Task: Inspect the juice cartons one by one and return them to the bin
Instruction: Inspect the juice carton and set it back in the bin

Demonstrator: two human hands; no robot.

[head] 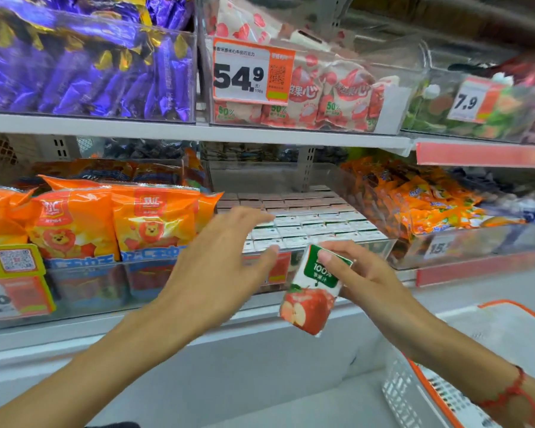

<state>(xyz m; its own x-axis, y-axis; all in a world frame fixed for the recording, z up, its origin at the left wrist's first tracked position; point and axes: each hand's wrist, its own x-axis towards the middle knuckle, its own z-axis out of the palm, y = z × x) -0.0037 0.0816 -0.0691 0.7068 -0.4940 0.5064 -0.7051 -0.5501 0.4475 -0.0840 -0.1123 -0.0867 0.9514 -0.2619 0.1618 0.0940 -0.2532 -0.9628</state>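
Observation:
A small apple juice carton (311,299), white with a green label and a red apple picture, hangs tilted in front of the shelf. My right hand (362,273) grips it at its top end. My left hand (226,261) is spread open just left of the carton, fingers apart and holding nothing, reaching toward the clear bin (380,247). Several rows of juice cartons (309,223) stand packed in that bin on the lower shelf, seen from their tops.
Orange snack bags (112,220) fill the bin to the left and orange sweets (420,202) the bin to the right. Above are purple packets (84,66) and a 54.9 price tag (250,74). A white basket with an orange rim (423,387) sits at lower right.

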